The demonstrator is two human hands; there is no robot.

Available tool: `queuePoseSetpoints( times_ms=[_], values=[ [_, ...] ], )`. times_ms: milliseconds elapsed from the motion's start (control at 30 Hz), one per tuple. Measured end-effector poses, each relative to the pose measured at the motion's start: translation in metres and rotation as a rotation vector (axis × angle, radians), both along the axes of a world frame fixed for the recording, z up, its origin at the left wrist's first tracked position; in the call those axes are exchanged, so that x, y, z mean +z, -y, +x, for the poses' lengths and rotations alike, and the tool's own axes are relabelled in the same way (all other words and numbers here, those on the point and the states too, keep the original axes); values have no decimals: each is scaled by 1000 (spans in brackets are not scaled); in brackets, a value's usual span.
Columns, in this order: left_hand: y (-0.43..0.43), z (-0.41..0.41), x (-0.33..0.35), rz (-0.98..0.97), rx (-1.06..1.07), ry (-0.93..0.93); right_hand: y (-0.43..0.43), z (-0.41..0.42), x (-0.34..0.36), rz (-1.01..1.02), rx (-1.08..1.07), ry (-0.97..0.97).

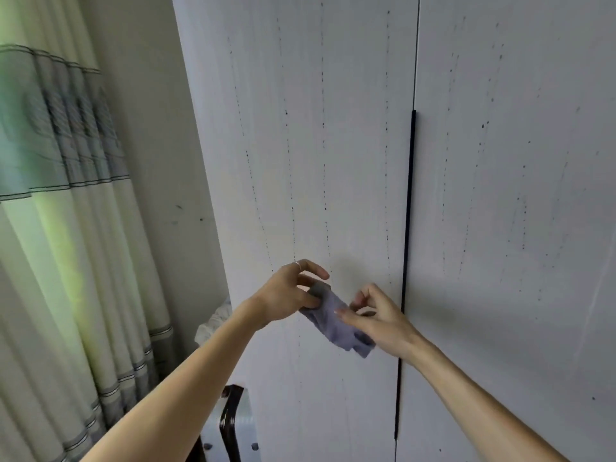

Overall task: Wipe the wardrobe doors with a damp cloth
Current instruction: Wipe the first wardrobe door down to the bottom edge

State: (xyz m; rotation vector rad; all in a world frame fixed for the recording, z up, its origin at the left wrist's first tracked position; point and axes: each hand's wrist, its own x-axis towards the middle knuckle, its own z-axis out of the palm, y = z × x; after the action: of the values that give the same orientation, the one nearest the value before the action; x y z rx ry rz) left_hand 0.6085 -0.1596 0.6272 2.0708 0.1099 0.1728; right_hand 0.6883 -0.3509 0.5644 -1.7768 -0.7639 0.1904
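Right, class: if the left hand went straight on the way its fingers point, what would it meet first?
Probably the right hand, pinching the far end of the cloth the left hand grips; depth is unclear.

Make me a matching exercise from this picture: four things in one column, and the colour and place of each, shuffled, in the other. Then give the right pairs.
Things
1. cloth
2. curtain
3. door handle
4. left wardrobe door

Colour and place
A. black, long and upright, at the door's edge
B. white, with rows of dark specks running down it
C. lilac, pinched by the left hand and the right hand
D. cream with a grey-green band, hanging at the far left

Pairs: 1-C, 2-D, 3-A, 4-B
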Motion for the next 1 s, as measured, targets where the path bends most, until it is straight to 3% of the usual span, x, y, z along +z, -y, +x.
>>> queuePoseSetpoints(
  times_ms=[133, 333, 467, 633, 833, 1000],
  values=[
    [-5, 1, 54, 220, 34, 129, -22, 6, 40, 81, 27, 69],
    [-52, -1, 145, 287, 238, 533, -64, 25, 139, 240, -124, 299],
    [-99, 10, 198, 626, 520, 762, -94, 37, 214, 351, -264, 478],
    [-144, 33, 259, 936, 715, 842, -122, 41, 310, 453, -503, 798],
    [-177, 66, 286, 1055, 670, 820, -153, 40, 406, 474, -744, 1173],
    [-198, 87, 282, 1036, 634, 960, -173, 47, 471, 456, -879, 1375]
  ],
)
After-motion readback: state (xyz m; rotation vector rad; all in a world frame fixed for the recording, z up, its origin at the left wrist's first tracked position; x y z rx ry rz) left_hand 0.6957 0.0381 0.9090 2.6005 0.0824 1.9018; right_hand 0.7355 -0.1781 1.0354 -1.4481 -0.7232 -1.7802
